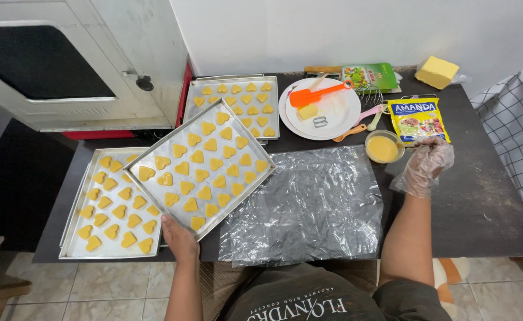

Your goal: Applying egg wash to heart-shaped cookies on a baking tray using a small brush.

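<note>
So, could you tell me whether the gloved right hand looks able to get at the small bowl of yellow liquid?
Probably yes: the right hand rests just beside the bowl, with only bare dark table between them.

yellow packet (419, 119), green box (369, 76)

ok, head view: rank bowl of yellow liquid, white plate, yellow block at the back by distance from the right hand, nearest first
From the right hand, gloved, at the table's right:
1. Bowl of yellow liquid, just to its left.
2. White plate, further left and back, with an orange spatula on it.
3. Yellow block, at the table's back edge by the wall.
</note>
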